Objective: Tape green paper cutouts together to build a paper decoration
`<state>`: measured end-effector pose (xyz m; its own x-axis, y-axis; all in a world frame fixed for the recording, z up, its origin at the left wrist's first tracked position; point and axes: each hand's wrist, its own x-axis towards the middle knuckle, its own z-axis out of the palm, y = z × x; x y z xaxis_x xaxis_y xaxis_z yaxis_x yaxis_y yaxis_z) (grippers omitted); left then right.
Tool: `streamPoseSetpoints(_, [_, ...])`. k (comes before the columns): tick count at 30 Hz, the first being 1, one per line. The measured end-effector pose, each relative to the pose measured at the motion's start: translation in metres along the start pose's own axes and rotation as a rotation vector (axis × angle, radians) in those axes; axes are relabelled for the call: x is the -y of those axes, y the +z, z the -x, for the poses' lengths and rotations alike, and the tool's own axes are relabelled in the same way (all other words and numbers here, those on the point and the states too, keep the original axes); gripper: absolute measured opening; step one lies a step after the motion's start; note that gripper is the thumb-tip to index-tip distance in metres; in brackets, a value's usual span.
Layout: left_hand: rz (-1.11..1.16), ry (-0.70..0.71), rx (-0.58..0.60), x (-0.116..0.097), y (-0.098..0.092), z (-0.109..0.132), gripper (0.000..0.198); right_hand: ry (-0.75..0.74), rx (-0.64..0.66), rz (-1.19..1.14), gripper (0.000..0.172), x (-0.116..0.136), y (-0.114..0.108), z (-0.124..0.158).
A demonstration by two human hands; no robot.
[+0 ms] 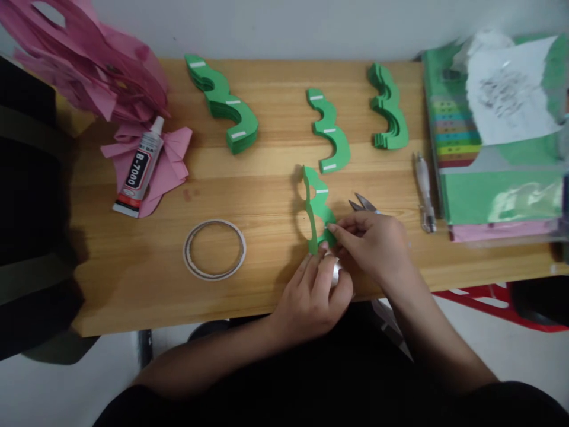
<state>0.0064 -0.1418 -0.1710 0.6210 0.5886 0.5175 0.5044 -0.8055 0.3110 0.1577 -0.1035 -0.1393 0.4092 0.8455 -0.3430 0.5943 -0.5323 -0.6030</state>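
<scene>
On the wooden tabletop (275, 204), a tube (140, 172) labelled "B-7000" is laid over pink paper (178, 148). Centrally, a folded green piece (319, 204) is pinched at its lower end by the right hand (376, 240); a white item (336, 274) is clasped in the curled left hand (313, 296).

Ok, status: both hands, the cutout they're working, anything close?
Left hand at green cutout, holding something white. Right hand touching cutout's side. Scissors close beside right hand.
</scene>
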Motion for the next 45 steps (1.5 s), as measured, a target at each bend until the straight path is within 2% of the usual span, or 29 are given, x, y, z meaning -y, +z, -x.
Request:
streamPoseSetpoints(8, [0.023,-0.012,0.002,0.0,0.001,0.001,0.02,-0.132,-0.075,0.319,0.021,0.015,-0.004,-0.001])
streamPoseSetpoints(14, [-0.033,-0.01,-0.008,0.0,0.001,0.001,0.02,-0.015,-0.071,0.482,0.014,0.023,0.001,0.008])
streamPoseSetpoints(25, [-0.015,-0.01,-0.028,-0.001,0.005,0.004,0.024,0.015,-0.106,0.486,0.013,0.03,0.007,0.017])
streamPoseSetpoints(36, [-0.035,-0.015,-0.039,0.0,0.004,0.002,0.022,-0.027,-0.144,0.485,0.014,0.024,0.01,0.018])
streamPoseSetpoints(41, [-0.027,-0.026,-0.039,-0.001,0.004,0.002,0.021,0.028,-0.145,0.5,0.016,0.024,0.008,0.015])
streamPoseSetpoints(45, [-0.007,-0.005,-0.035,0.0,0.003,0.002,0.02,-0.024,-0.205,0.331,0.022,0.008,0.007,0.015])
